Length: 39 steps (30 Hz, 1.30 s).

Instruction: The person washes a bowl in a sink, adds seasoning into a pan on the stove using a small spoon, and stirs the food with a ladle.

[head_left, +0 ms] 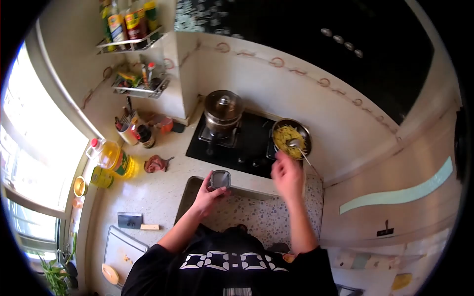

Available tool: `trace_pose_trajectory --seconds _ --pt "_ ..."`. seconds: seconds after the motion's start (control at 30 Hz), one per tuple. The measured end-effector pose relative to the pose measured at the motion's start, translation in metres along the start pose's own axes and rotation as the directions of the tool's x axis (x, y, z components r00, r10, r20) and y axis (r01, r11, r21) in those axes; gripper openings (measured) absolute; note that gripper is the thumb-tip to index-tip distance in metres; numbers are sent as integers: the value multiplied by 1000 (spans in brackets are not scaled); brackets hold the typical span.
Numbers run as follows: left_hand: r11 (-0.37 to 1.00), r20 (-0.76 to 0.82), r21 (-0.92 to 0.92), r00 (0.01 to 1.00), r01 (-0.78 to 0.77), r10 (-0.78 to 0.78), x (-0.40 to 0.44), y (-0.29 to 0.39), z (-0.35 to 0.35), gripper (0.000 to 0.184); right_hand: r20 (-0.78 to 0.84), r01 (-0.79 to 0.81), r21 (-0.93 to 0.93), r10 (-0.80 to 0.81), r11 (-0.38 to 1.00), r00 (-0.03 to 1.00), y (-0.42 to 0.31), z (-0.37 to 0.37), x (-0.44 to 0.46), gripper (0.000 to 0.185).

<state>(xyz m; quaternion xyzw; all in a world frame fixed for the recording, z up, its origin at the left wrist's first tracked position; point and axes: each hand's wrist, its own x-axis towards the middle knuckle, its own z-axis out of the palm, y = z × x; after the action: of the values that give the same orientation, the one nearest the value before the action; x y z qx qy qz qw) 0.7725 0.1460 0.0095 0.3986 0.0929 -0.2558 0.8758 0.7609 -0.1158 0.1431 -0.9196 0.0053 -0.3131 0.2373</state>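
at the middle of the frame the left hand (208,197) has its fingers clamped around a small squarish container (220,178), its open-looking top facing up; what is in it is too small to tell. right of the middle, the right hand (288,176) is raised by the near edge of a pan (309,137), blurred, its fingers bent; i cannot tell whether they are together or apart, or whether they touch anything.

the pan sits at the right end of the black hob (197,147) and bears yellowish shredded food (285,133). a metal spoon (294,143) lies in the food, and its handle slants over the rim towards the lower right, in the way just beside the right hand. a lidded pot (223,114) stands on the left burner, upper middle of the frame.

left of the hob, the counter is crowded: a dark sauce bottle (145,136), a big oil bottle (114,159) and a reddish piece of meat (155,164). at lower left a cleaver (129,220) lies above a cutting board (117,249), well apart from both hands. shelves of bottles (132,24) hang at upper left.
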Motion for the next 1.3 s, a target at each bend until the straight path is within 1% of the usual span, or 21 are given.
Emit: trace_pose_trajectory --seconds 0.03,0.07,0.1,0.17,0.23,0.33,0.43,0.57,0.67,0.73,0.83,0.93,0.97,1.03,1.07,1.1,1.13,1.17,1.2,1.23,1.3 --pt "1000 13 -10 1000 10 -10 3 -6 11 91 -176 69 -115 -89 991 980 7 -35 33 33" --pt "1000 15 -22 1000 13 -13 5 -15 22 86 -301 146 -318 -245 937 922 14 -71 64 40" --pt "999 14 -33 1000 13 -13 7 -24 33 82 -354 198 -423 -362 885 863 23 -100 91 48" --pt "999 20 -43 999 28 -27 9 -40 56 71 -417 287 -519 -532 805 737 16 -148 140 49" --pt "998 33 -45 998 47 -46 5 -52 81 58 -400 332 -591 -624 735 671 17 -172 178 50" --pt "985 19 -160 998 57 -54 0 -72 106 45 -339 316 -636 -623 704 705 9 -190 210 49" --pt "999 -24 -38 999 26 -27 -11 -79 129 44 -288 340 -683 -666 646 688 10 -193 225 46" --pt "994 -36 -109 999 -30 26 -10 -92 130 53 -277 362 -707 -709 607 648 15 -191 234 44" --pt "990 -95 -128 994 -58 46 -12 -89 141 43 -258 388 -732 -755 560 603 21 -190 241 45" --pt "987 -69 -140 995 -83 74 -9 -89 144 45 -246 390 -752 -774 532 583 22 -191 243 46" --pt "993 -15 -87 997 -80 79 -7 -85 147 55 -227 389 -743 -752 545 619 23 -191 238 53" --pt "998 46 -12 997 -58 58 -6 -78 146 74 -243 442 -636 -708 632 663 29 -182 214 59" --pt "997 56 13 996 -77 77 -4 -77 145 78 -290 494 -578 -729 650 620 30 -175 196 61" --pt "992 68 54 992 -114 111 -2 -76 140 86 -257 611 -357 -704 706 662 45 -150 150 54" --pt "991 152 24 981 -128 123 -1 -73 135 96 -222 615 -261 -666 744 712 53 -132 126 48" --pt "986 179 64 974 -151 138 -3 -68 134 96 -192 589 -170 -612 790 767 61 -112 103 45" --pt "979 205 105 967 -174 150 -7 -61 136 96 -123 541 14 -536 841 835 67 -93 83 42" --pt "970 231 146 960 -194 157 -10 -57 135 96 -47 478 124 -476 869 878 72 -75 63 37" --pt "975 262 129 954 -182 144 -8 -54 131 105 115 278 356 -337 892 935 73 -64 45 33" --pt "970 275 151 950 -192 145 -9 -50 129 106 224 96 490 -232 867 946 82 -44 29 27" --pt "957 307 192 939 -217 152 -11 -40 127 107 259 140 510 -307 848 916 71 -35 12 22"
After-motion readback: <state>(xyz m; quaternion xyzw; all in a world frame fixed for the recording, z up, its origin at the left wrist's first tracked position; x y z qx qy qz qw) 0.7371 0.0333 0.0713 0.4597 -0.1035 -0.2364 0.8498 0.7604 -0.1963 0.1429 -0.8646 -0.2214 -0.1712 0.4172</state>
